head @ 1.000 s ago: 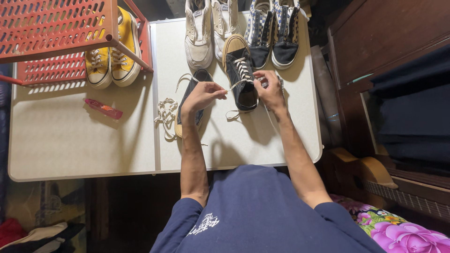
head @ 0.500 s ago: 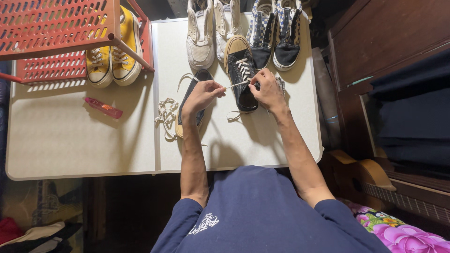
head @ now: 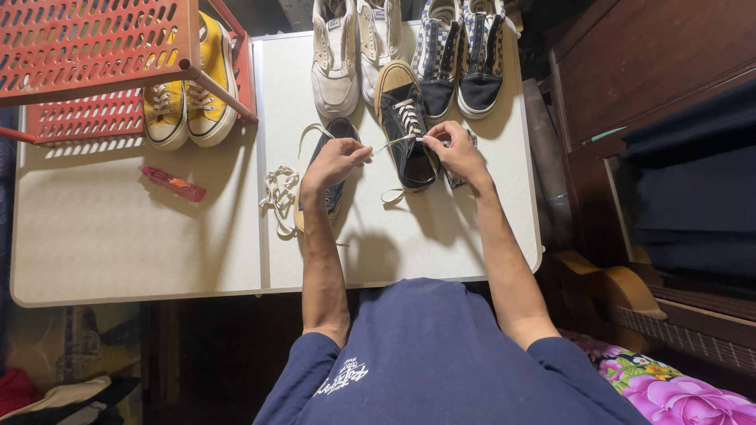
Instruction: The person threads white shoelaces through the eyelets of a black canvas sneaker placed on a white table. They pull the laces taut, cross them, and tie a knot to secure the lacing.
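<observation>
While both hands work at its lacing, the black sneaker lies near the middle of the white table, its long axis running almost straight away from the person, tan rubber toe at the far end and open heel toward the body, tilted slightly to the left at the toe. A white lace is stretched taut across its tongue between the two hands. The left hand is pinched shut on the lace's left end, just left of the shoe and over a second dark sneaker. That one lies beside the first, more slanted, with its tan sole edge toward the person. The right hand is closed on the lace at the shoe's right eyelets, touching the upper. The hands are apart, with the shoe between them. Another loose end of lace curls on the table below the heel.

Left of the dark sneaker sits a tangled bundle of white laces. Beyond the black sneaker's toe stand a pair of white sneakers and a pair of checkered shoes. Farther left, yellow sneakers rest under a red perforated rack, with a small pink bottle lying nearby.
</observation>
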